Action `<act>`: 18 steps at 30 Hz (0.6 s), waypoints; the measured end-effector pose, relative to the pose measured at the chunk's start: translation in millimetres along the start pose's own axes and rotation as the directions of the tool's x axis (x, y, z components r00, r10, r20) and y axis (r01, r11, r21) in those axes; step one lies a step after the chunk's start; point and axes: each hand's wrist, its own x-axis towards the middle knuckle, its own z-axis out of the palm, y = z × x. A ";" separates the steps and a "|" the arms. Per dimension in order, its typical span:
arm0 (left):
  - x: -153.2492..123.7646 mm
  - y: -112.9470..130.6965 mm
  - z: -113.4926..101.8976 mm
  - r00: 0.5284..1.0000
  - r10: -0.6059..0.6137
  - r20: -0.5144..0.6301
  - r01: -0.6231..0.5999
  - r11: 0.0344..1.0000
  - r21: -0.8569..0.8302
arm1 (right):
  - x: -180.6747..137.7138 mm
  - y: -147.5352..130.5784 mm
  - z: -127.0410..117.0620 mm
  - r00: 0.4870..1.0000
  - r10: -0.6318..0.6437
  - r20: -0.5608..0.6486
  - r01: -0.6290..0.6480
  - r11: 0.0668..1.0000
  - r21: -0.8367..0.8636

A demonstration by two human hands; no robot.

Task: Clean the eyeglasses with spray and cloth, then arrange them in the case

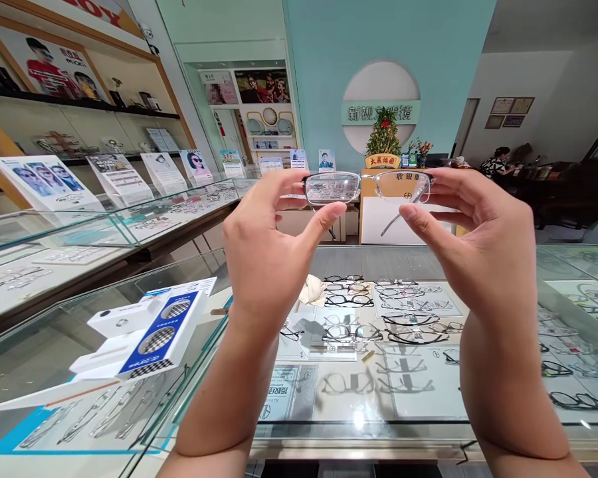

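Observation:
A pair of eyeglasses (pixel 333 188) with a dark upper rim and clear lenses is held up at eye height between both hands. My left hand (pixel 274 245) grips the left end of the frame, fingers behind it and thumb near the lower edge of the lens. At the other end, my right hand (pixel 483 219) holds the frame in the same way, its thumb below the right lens. The temples hang down behind the lenses. Below, a glass display case holds several black-framed glasses (pixel 349 301) and a crumpled cream cloth (pixel 312 291).
A white and blue display stand (pixel 164 325) rests on the glass at left. Poster cards (pixel 47 186) line the left counter. Farther back are a potted plant (pixel 383 136) on the cashier counter and a seated person (pixel 498 162).

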 end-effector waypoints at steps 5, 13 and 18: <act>-0.1 1.3 0.1 1.000 -0.006 0.005 0.006 1.000 -0.004 | 0.2 -1.0 -0.2 1.000 0.016 0.002 -0.016 1.000 0.005; -0.2 0.5 1.1 1.000 -0.010 0.007 0.010 1.000 -0.012 | -0.5 -1.7 -0.4 1.000 -0.013 0.000 0.013 1.000 -0.020; -0.1 -0.7 1.9 1.000 -0.001 0.000 0.001 1.000 -0.027 | -0.3 -4.1 -0.7 1.000 -0.012 -0.003 0.012 1.000 -0.011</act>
